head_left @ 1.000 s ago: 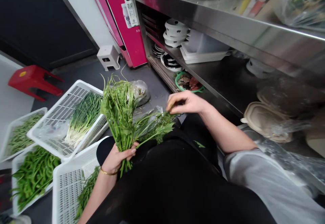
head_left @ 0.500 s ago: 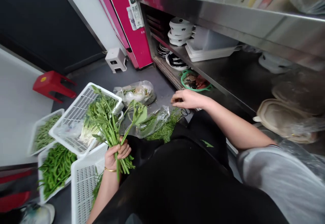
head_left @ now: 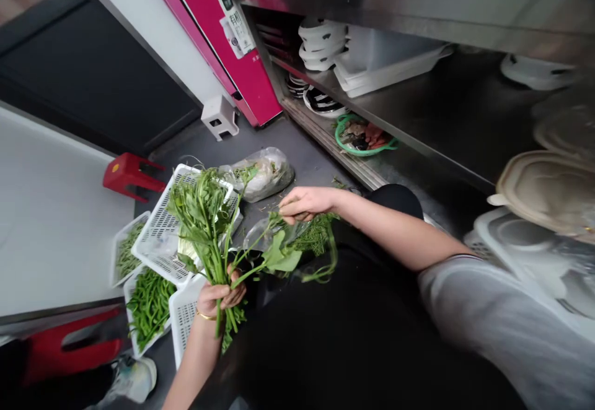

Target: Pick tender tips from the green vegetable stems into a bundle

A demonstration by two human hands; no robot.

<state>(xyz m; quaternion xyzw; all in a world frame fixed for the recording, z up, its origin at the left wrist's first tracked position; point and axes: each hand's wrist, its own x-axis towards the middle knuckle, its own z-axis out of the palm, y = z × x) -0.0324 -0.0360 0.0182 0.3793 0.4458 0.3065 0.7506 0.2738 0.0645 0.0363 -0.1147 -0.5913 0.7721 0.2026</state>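
My left hand (head_left: 222, 295) is wrapped round the stems of a bunch of leafy greens (head_left: 204, 218). The leaves stand up above the fist and the cut stem ends poke out below it. From the same bunch a side sprig with a broad leaf (head_left: 284, 258) leans to the right. My right hand (head_left: 304, 204) has its fingers pinched together at the tip of a thin stem of these greens. A piece of stem below it is blurred by motion. Behind and under my right hand lie trimmed green scraps (head_left: 313, 236) on clear plastic.
On the left stand white plastic baskets (head_left: 155, 255), one holding green chili peppers (head_left: 149, 308). A clear bag of scraps (head_left: 267, 171) lies on the floor. Steel shelving (head_left: 418, 113) runs along the right, with a green colander (head_left: 365, 136) low down. A person's shoe (head_left: 134, 378) shows at lower left.
My right hand has moved left and down to the greens and now pinches a stem there. The sprig leans further right. My left hand keeps hold of the bunch. The view has shifted.
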